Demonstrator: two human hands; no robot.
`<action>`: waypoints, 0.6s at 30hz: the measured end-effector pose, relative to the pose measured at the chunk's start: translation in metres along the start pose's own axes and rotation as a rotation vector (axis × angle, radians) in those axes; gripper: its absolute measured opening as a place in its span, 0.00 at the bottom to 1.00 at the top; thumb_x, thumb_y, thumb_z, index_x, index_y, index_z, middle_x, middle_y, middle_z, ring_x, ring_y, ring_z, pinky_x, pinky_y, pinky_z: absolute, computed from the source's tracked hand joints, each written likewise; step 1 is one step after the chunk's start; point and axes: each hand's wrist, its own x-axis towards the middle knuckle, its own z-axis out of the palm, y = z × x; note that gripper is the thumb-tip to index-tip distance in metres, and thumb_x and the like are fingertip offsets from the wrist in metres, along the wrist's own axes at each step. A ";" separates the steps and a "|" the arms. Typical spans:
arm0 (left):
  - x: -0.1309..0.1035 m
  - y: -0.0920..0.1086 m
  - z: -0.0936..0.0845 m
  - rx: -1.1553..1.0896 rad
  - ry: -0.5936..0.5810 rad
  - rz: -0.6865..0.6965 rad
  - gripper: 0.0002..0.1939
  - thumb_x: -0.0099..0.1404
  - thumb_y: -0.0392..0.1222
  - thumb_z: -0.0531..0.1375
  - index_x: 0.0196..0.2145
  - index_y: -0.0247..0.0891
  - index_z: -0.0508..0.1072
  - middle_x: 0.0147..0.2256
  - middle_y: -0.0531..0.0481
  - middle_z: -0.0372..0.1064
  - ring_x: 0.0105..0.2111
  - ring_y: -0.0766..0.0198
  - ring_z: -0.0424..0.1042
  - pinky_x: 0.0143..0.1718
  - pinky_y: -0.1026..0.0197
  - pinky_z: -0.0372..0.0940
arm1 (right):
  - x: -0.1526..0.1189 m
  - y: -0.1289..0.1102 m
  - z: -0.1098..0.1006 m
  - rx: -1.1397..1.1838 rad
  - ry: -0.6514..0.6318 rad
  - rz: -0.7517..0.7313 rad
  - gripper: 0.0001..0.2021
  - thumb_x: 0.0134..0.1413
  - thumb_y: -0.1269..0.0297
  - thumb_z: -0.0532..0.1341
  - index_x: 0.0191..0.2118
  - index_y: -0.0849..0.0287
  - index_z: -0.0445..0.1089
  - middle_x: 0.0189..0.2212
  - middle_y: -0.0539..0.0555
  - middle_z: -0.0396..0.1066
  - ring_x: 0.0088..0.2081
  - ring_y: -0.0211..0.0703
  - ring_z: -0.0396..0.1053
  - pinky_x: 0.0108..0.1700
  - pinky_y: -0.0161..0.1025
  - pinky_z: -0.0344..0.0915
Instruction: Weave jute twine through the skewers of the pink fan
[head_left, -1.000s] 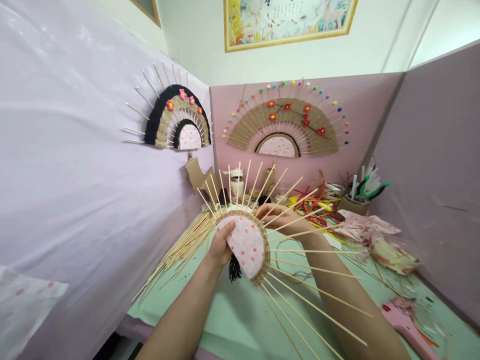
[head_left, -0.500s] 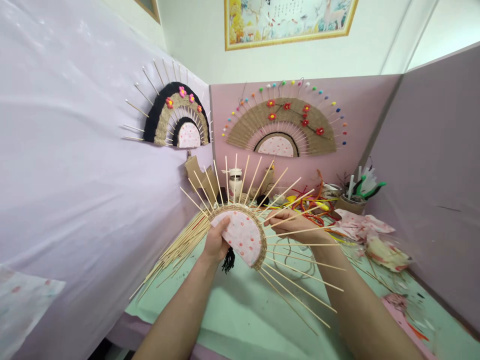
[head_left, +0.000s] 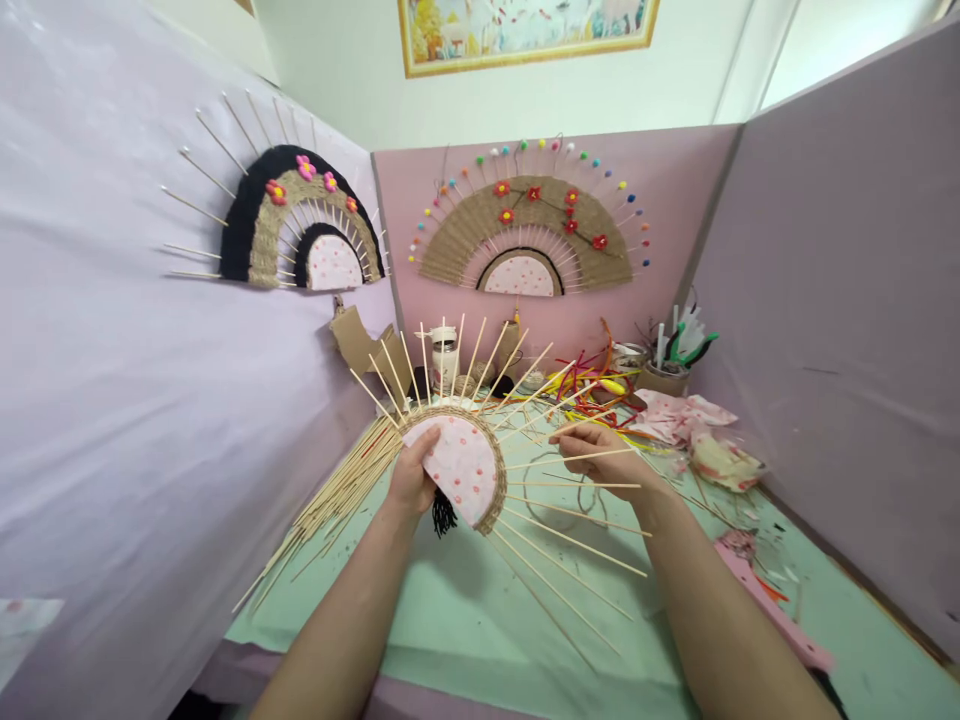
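Note:
My left hand (head_left: 414, 470) grips a half-round fan piece (head_left: 461, 462) by its straight edge, thumb on the pink-spotted white cloth face. Woven brown twine (head_left: 498, 480) rims the curve, and thin wooden sticks (head_left: 574, 545) radiate outward from it. A black tassel (head_left: 444, 512) hangs below my left hand. To the right, among the sticks, my right hand (head_left: 596, 457) is closed in a pinch on twine, though the strand at the fingertips is hard to make out. A loose loop of cord (head_left: 534, 508) shows below that hand.
A bundle of sticks (head_left: 330, 500) lies at left on the green table. Behind are a white jar (head_left: 445, 362), colourful pipe cleaners (head_left: 581, 385), a tool pot (head_left: 664, 377) and spotted cloth (head_left: 686, 412). A pink tool (head_left: 772, 605) lies at right. Two finished fans (head_left: 525, 225) hang on the partitions.
My right hand has moved away from the woven rim, outward along the sticks. My left hand keeps its hold on the fan piece. The whole view has shifted a little.

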 end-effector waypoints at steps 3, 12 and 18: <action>0.001 0.000 0.000 0.001 0.008 -0.004 0.10 0.52 0.38 0.62 0.32 0.30 0.73 0.30 0.44 0.75 0.31 0.58 0.74 0.36 0.58 0.68 | 0.001 -0.003 -0.009 0.068 0.038 -0.032 0.15 0.41 0.57 0.66 0.34 0.60 0.67 0.16 0.41 0.48 0.17 0.27 0.44 0.20 0.31 0.40; 0.003 -0.001 -0.003 0.021 -0.001 -0.014 0.10 0.51 0.39 0.62 0.32 0.31 0.73 0.30 0.44 0.75 0.30 0.58 0.74 0.35 0.59 0.69 | 0.002 -0.007 -0.034 0.184 0.267 -0.155 0.09 0.43 0.61 0.64 0.31 0.58 0.66 0.17 0.43 0.51 0.18 0.28 0.47 0.20 0.30 0.47; 0.002 -0.003 0.000 0.088 -0.038 -0.050 0.10 0.50 0.38 0.63 0.31 0.30 0.74 0.29 0.43 0.75 0.28 0.59 0.74 0.31 0.61 0.69 | 0.001 -0.013 -0.028 0.109 0.401 -0.251 0.09 0.40 0.61 0.65 0.29 0.58 0.67 0.22 0.47 0.61 0.21 0.31 0.54 0.21 0.31 0.50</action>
